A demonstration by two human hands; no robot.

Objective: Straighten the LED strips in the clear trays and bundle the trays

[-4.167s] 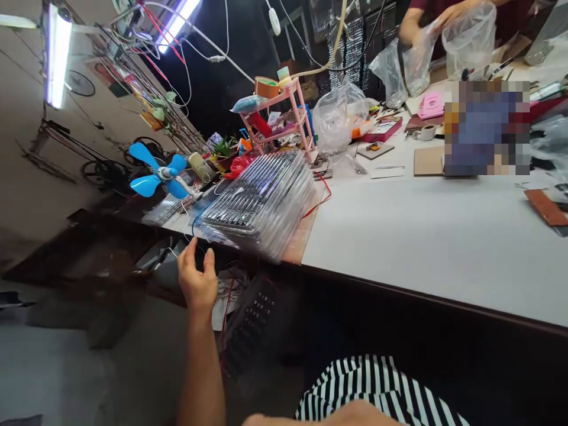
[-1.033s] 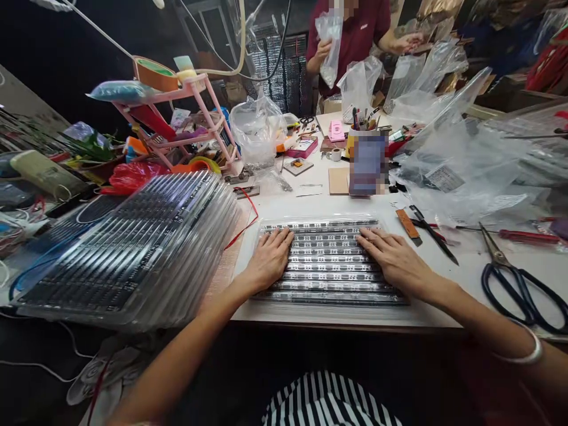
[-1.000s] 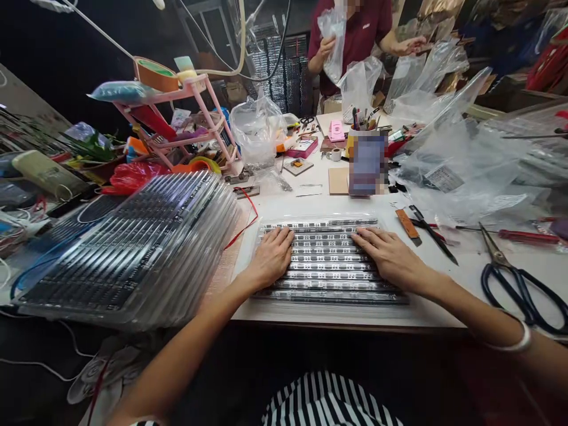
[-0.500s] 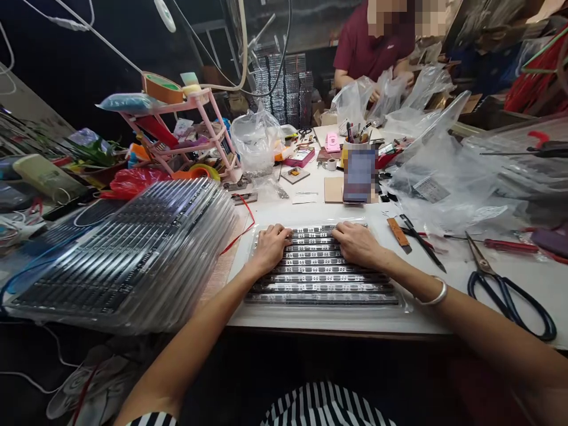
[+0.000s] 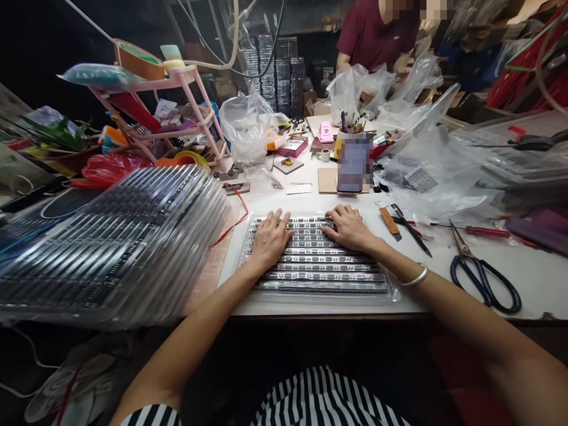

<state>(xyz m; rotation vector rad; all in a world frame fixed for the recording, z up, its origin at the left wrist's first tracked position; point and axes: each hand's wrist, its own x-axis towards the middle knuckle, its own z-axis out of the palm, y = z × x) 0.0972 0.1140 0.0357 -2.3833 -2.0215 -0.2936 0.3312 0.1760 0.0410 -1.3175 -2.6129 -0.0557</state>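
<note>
A clear plastic tray (image 5: 394, 293) lies flat on the white table in front of me, filled with rows of dark, shiny strips (image 5: 328, 276) bearing pale markings. On its left part rests my left hand (image 5: 270, 239), palm down with fingers stretched out and spread. My right hand (image 5: 350, 229) lies over the upper right part, fingers apart, the thumb pointing inward over the strips. Both hands touch the tray or its strips from above. Beside them on the left rises a stack of similar filled trays (image 5: 133, 248).
Black-handled scissors (image 5: 486, 278), a black-handled knife (image 5: 412, 231) and an orange-brown blade piece (image 5: 389, 220) lie to the right. Behind stand a phone (image 5: 352, 165), plastic bags (image 5: 435, 171) and a pink rack (image 5: 195, 118). A person in a maroon shirt (image 5: 377, 35) works across the table.
My fingers were more curled at the tray's far part; now they are flatter and more spread. The whole view has shifted, so most things appear farther left and slightly higher.
</note>
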